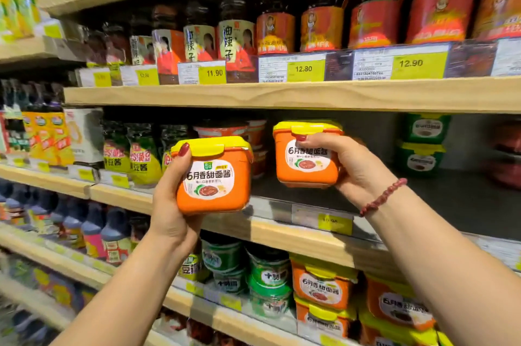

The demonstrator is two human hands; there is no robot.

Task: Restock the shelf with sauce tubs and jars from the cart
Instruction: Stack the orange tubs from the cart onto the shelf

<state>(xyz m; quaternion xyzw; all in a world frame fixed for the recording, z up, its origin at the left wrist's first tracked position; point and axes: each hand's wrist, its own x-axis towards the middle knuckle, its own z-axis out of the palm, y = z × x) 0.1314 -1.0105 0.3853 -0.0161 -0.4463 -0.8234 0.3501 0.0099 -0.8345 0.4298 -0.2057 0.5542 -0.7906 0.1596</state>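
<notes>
The left hand (169, 199) holds a square orange plastic sauce tub with a yellow clip lid (214, 176) in front of the middle wooden shelf (282, 235). Its grip wraps the tub's left side and base, with the thumb up against the lid's edge. The right hand (349, 165), with a red bead bracelet (383, 197) at the wrist, holds a second orange tub of the same kind (307, 157) further in. That tub is over the shelf's dark floor, and the grip closes on its right side with a fingertip on the lid. I cannot tell whether its base touches the floor.

Both lids are shut, so the contents are hidden. Each tub has a white oval label with dark Chinese characters and a small picture of a dish.

Two green tubs stacked one on the other (423, 145) stand at the back right of the same shelf. Glass jars with red lids and dark contents (377, 7) line the shelf above, behind yellow price tags (304, 69). The shelf below holds more stacked orange tubs (321, 286) beside round green tubs (267, 275).
</notes>
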